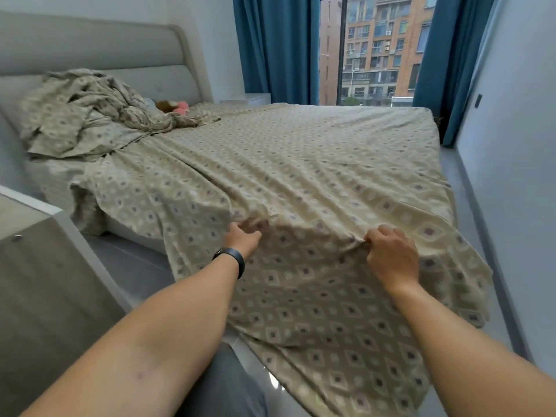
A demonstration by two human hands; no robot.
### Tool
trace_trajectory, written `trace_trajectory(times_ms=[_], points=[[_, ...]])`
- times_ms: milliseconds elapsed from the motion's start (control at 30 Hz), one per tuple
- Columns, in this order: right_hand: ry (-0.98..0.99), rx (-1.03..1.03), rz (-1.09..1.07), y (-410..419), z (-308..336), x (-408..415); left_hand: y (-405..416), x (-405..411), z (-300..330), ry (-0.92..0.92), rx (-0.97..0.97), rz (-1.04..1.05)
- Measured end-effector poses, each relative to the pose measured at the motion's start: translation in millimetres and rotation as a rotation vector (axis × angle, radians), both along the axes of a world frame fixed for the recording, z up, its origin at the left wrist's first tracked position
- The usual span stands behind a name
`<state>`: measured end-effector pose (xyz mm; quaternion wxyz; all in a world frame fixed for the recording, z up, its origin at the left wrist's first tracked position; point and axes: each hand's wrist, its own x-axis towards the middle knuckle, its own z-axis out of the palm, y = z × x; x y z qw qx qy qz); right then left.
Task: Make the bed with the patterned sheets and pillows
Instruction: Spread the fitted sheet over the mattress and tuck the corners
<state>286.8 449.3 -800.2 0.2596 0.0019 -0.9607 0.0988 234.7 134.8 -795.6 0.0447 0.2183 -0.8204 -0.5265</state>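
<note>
The bed (316,139) is covered by a beige sheet (301,182) printed with small diamonds, smooth toward the window (379,49) and creased at the near edge, where it overhangs to the grey floor (469,206). At the bed's head, a crumpled heap of matching bedding (90,115) is piled against the padded headboard (90,46), with a pink soft toy (180,107) beside it, and a cabinet (36,266) is set close to the bed's near side. At the bed's near edge a fold of sheet is pinched by the left hand (243,237), and another is gripped by the curled fingers of the right hand (391,254).

Soft daylight from window (373,49) — even, shadows faint; floor (270,377) glare; wide-angle bending at edges — slightly soft.
</note>
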Motion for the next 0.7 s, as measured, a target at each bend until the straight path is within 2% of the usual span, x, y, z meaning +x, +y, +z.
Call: trace_trajectory(times_ms=[100,200,300,367,467,500,633,700], points=[[0.13,-0.204,-0.008,-3.6,17.2,-1.7,-10.5,-1.7,0.0,-0.095,0.286,-0.04],[0.355,-0.423,-0.025,-3.4,47.2,-2.2,1.2,-5.0,7.3,-0.056,0.387,-0.115],[0.474,-0.433,-0.03,-1.2,53.9,-2.3,16.6,-9.6,11.9,-0.042,0.412,-0.138],[0.378,-0.383,-0.103,6.2,43.7,-6.5,18.6,-12.4,12.6,-0.047,0.427,-0.122],[-0.006,-0.261,-0.228,17.1,17.4,-11.6,15.9,-19.8,9.7,-0.046,0.524,-0.059],[-0.074,-0.235,-0.244,21.0,11.2,-10.7,18.1,-22.8,8.4,-0.042,0.546,-0.043],[-0.039,-0.213,-0.194,26.6,15.6,-1.1,33.9,-28.0,5.4,-0.037,0.631,0.035],[-0.121,-0.158,-0.113,28.5,23.7,5.8,34.6,-29.6,3.7,-0.032,0.656,0.066]])
